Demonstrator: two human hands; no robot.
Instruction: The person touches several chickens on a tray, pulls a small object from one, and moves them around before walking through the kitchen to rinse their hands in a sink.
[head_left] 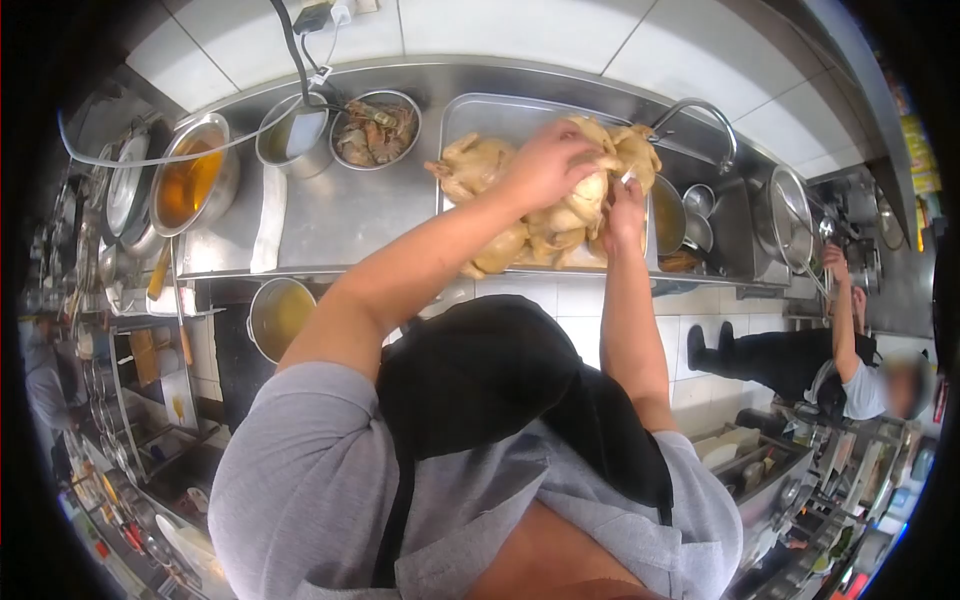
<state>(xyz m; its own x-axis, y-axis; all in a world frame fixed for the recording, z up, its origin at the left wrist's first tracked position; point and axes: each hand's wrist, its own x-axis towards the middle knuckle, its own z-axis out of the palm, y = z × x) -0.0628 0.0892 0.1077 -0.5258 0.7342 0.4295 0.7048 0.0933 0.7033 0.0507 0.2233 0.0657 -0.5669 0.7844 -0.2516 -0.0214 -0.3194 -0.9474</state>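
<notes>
A cook's two bare hands work a heap of whole cooked chickens (pixel 545 215) piled in a steel tray (pixel 470 115) on the stainless desk (pixel 350 215), seen from a head-worn camera looking down past a grey shirt and black apron. The left hand (pixel 548 165) lies over the top bird, its grip clamped on the carcass, apparently to steady it on the pile. The right hand (pixel 626 212) comes in at the tray's right side, fingers closed against a bird; what looks like a thin white item shows just above it, though the view is too small to be sure. The tray stands beside the sink and its arched faucet (pixel 705 118), where drips can drain away. To the tray's left stand a bowl of dark cooked pieces (pixel 375 130), a steel pot (pixel 295 135) with a black cable running into it, and a pan of amber liquid (pixel 190 180). A bucket of yellowish stock (pixel 280 315) sits below the desk edge. At far right, a co-worker (pixel 850 370) reaches up toward hanging utensils.
</notes>
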